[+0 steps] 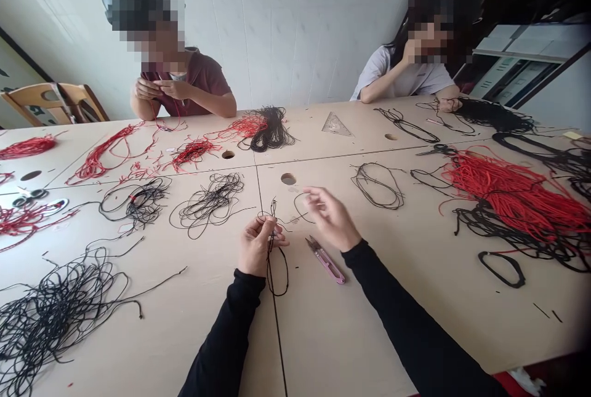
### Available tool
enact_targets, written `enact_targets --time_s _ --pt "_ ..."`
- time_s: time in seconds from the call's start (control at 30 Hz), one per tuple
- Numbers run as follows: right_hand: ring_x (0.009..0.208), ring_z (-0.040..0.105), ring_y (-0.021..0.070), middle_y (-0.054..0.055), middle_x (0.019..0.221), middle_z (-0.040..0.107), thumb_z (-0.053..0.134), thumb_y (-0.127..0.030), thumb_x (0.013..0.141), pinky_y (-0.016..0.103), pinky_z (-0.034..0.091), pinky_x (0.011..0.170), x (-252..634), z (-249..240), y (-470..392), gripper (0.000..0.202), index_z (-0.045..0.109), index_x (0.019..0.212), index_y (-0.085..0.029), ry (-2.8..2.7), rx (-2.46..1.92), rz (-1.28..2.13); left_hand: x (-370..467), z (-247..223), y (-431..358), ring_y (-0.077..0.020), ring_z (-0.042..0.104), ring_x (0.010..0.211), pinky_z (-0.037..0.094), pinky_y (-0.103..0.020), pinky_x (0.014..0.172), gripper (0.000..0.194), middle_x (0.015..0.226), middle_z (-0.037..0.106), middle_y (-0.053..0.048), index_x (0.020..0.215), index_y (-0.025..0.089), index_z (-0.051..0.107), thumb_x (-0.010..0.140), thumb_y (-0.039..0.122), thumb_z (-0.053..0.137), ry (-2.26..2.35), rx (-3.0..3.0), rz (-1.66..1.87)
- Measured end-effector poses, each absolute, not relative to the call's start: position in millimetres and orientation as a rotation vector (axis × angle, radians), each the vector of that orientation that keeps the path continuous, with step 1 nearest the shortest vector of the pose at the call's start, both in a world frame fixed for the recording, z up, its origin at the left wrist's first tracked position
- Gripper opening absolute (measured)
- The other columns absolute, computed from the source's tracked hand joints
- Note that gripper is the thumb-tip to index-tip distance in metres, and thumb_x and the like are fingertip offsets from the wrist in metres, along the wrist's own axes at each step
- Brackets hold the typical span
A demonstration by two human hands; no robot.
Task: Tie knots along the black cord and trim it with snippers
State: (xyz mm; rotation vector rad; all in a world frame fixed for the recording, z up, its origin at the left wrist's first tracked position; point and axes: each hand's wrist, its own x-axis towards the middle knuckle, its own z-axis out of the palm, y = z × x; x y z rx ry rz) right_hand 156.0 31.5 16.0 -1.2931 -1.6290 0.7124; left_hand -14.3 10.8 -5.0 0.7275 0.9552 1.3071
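Near the middle of the table, my left hand (pixel 261 240) pinches a thin black cord (pixel 278 294) between thumb and fingers. Part of it sticks up above the fingertips, and a narrow loop hangs below the hand. Just to the right, my right hand (pixel 333 220) is raised, its fingers slightly blurred. A thin strand curves up to its fingertips, which look closed on it. Between my forearms lies a pair of pink-handled thread snips (pixel 327 261), flat on the table, blades pointing away from me.
Bundles of black cord (pixel 215 200) and a red cord pile (pixel 517 188) spread over the table (pixel 323 335). A clear triangle ruler (pixel 336 125) and scissors (pixel 438 149) lie farther off. Across sit a person in maroon (pixel 210 83), hands on red cord, and another in white (pixel 381 71).
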Motion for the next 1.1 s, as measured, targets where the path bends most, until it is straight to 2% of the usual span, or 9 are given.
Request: enact_targets --time_s 0.07,0.13,0.23,0.33,0.5,0.73,0.97,1.1 --pt "0.1 0.06 0.02 0.009 0.108 0.064 0.05 -0.035 0.088 0.032 0.048 0.082 142 13 27 0.038 0.051 0.123 -0.02 -1.742 -1.141 0.845 -13 -5 10 -0.0098 0.056 0.053 0.054 -0.027 0.053 0.031 0.064 0.058 0.001 0.078 0.014 0.058 0.068 0.04 0.073 0.937 0.75 1.285" --pt "0.095 0.061 0.0188 0.006 0.098 0.066 0.051 -0.033 0.089 0.034 0.046 0.087 134 9 25 0.033 0.054 0.118 -0.02 -1.771 -1.1 0.916 -13 -6 10 -0.0097 0.056 0.053 0.054 -0.026 0.054 0.031 0.064 0.058 0.001 0.078 0.013 0.059 0.068 0.039 0.073 0.928 0.755 1.28" --pt "0.086 0.062 0.0176 0.005 0.089 0.066 0.052 -0.032 0.087 0.033 0.048 0.083 132 7 24 0.022 0.059 0.103 -0.018 -1.751 -1.123 0.967 -13 -6 10 -0.0098 0.056 0.053 0.053 -0.026 0.054 0.031 0.064 0.058 0.001 0.077 0.013 0.059 0.068 0.039 0.074 0.934 0.743 1.281" --pt "0.086 0.061 0.0169 0.005 0.092 0.065 0.052 -0.032 0.087 0.03 0.048 0.08 133 8 24 0.019 0.06 0.097 -0.018 -1.748 -1.119 0.994 -13 -6 10 -0.01 0.057 0.053 0.053 -0.026 0.053 0.031 0.063 0.058 0.0 0.075 0.012 0.059 0.067 0.039 0.074 0.938 0.746 1.28" --pt "0.078 0.06 0.0163 0.003 0.081 0.064 0.052 -0.031 0.086 0.029 0.048 0.076 132 10 23 0.015 0.058 0.085 -0.018 -1.766 -1.117 0.985 -12 -6 11 -0.0091 0.056 0.051 0.053 -0.025 0.053 0.032 0.063 0.058 0.001 0.076 0.012 0.06 0.065 0.038 0.076 0.942 0.744 1.265" --pt "0.075 0.061 0.0167 0.003 0.08 0.065 0.05 -0.032 0.087 0.03 0.048 0.073 131 10 21 0.013 0.055 0.087 -0.02 -1.772 -1.128 0.956 -12 -4 10 -0.0113 0.058 0.056 0.055 -0.028 0.056 0.033 0.064 0.059 -0.001 0.078 0.012 0.062 0.068 0.041 0.073 0.902 0.71 1.232" --pt "0.077 0.059 0.0163 0.003 0.085 0.064 0.049 -0.028 0.087 0.03 0.046 0.073 130 9 22 0.012 0.058 0.087 -0.02 -1.857 -1.115 0.811 -13 -4 10 -0.0095 0.056 0.052 0.054 -0.026 0.052 0.032 0.062 0.058 0.0 0.076 0.012 0.061 0.065 0.038 0.076 0.976 0.74 1.295" --pt "0.081 0.056 0.0181 0.004 0.085 0.062 0.05 -0.027 0.087 0.032 0.045 0.077 130 10 21 0.008 0.056 0.086 -0.021 -1.835 -1.141 0.696 -13 -3 10 -0.0095 0.056 0.052 0.053 -0.025 0.052 0.031 0.062 0.059 0.0 0.075 0.012 0.062 0.065 0.037 0.076 0.976 0.694 1.312"
